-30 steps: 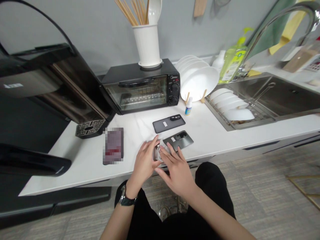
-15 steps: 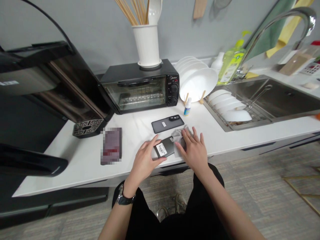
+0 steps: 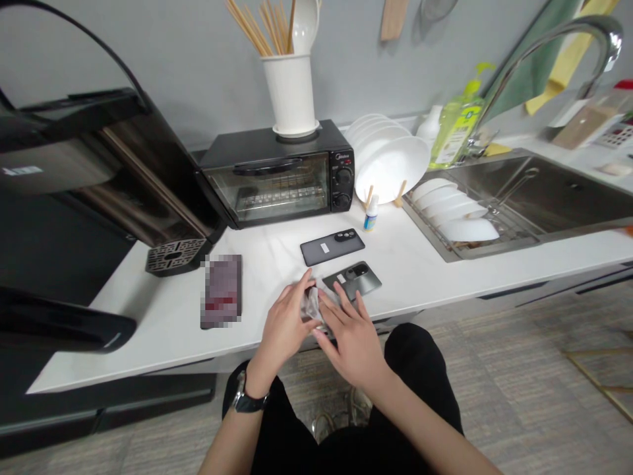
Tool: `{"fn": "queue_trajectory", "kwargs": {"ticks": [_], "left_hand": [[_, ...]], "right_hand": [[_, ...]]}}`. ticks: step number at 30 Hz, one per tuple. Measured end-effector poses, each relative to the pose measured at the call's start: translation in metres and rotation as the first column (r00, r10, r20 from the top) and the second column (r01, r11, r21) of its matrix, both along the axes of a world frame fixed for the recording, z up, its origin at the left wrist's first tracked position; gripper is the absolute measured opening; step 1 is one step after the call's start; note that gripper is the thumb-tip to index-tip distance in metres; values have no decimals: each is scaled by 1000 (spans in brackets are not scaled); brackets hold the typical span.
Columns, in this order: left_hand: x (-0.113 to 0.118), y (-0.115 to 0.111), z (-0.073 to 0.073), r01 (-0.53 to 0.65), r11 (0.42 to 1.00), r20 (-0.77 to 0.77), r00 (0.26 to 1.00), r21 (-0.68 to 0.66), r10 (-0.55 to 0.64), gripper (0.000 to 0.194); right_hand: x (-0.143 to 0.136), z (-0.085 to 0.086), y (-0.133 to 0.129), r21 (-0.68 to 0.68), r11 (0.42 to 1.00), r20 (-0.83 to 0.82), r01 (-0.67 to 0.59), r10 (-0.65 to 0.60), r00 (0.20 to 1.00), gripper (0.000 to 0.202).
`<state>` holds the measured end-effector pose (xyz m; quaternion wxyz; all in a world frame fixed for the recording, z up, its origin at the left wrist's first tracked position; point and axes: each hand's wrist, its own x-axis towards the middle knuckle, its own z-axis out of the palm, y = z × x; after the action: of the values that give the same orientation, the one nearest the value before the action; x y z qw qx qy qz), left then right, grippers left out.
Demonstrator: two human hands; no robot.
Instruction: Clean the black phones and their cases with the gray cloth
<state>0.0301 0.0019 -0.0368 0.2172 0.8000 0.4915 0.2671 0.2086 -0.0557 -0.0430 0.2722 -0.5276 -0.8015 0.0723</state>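
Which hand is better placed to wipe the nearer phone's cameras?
Probably the right hand: it rests on the cloth, closer to the phone's cameras; the left hand is at the opposite end.

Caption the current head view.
Left hand steadies a glossy dark grey phone; right hand presses crumpled light grey cloth onto it.

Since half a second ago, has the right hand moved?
Yes: against the toaster oven, the right hand has moved left and slightly toward the person, taking the cloth to the nearer phone's left end, by the left hand.
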Motion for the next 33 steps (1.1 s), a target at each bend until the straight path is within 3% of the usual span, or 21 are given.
{"fn": "queue_trajectory", "kwargs": {"ticks": [3,6,9,12,15,18,21,26,30,33], "left_hand": [[3,0,3,-6,1000,5,1000,-4,6,103],[4,1,5,-4,1000,7,1000,8,4,101],[5,2,7,-4,1000,7,1000,13,4,98],[6,1,7,1,1000,12,1000,16,-2,94],[5,0,4,3,1000,5,1000,22,-3,88],[2,0,0,-7,999,-7,1000,46,7,83],[1,0,-1,-12,998,-19,1000,55,13,88],[4,-1,5,-3,1000,-15,1000,27,4,100],[5,1,8,3,1000,-3,1000,31,-3,100],[5,2,8,11,999,-2,1000,34,-11,98]], "right_hand": [[33,-5,-2,8,999,68,38,-39,997,51],[62,-11,8,43,983,87,177,-180,980,50],[73,-13,27,76,951,71,300,-306,949,51],[56,-8,44,68,944,59,322,-326,943,56],[20,-1,48,28,978,48,206,-208,977,58],[-11,2,36,9,996,11,90,-90,996,60],[-18,2,16,10,999,-20,48,-48,999,56],[23,-3,-3,0,1000,52,23,-23,998,48],[65,-12,8,58,982,124,181,-187,975,51],[78,-15,24,100,958,135,270,-282,950,56]]}}
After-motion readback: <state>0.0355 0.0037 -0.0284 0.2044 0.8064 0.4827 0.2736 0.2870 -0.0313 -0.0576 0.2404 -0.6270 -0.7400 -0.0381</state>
